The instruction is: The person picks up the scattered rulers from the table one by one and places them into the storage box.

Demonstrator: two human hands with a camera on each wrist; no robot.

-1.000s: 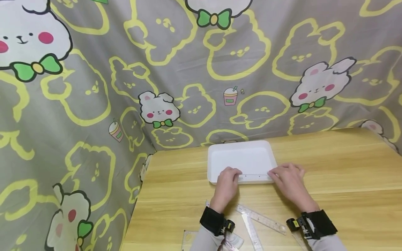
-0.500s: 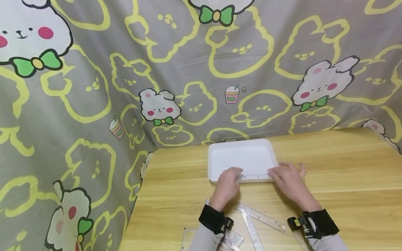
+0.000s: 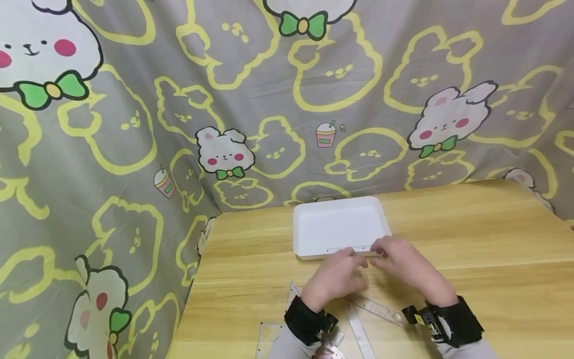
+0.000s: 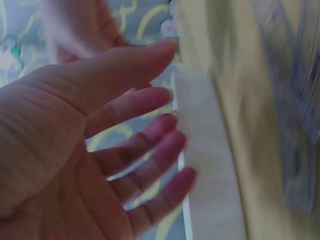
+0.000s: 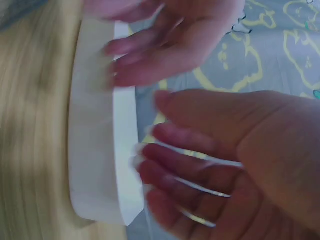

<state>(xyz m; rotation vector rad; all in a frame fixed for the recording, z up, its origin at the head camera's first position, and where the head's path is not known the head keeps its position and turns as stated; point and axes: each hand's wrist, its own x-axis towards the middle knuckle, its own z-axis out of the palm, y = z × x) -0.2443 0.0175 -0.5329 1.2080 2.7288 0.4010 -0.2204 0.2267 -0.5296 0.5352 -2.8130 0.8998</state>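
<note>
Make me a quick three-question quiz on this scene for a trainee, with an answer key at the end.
1. True or false: the left hand has its fingers apart and grips nothing.

2. Multiple choice: what stands near the back edge of the wooden table, by the printed curtain?
A) a blue bowl
B) a white tray
C) a wicker basket

3. Short answer: are the clear rulers on the table nearer the person than the tray, or farther away?

Key: 1. True. 2. B. 3. Nearer the person.
</note>
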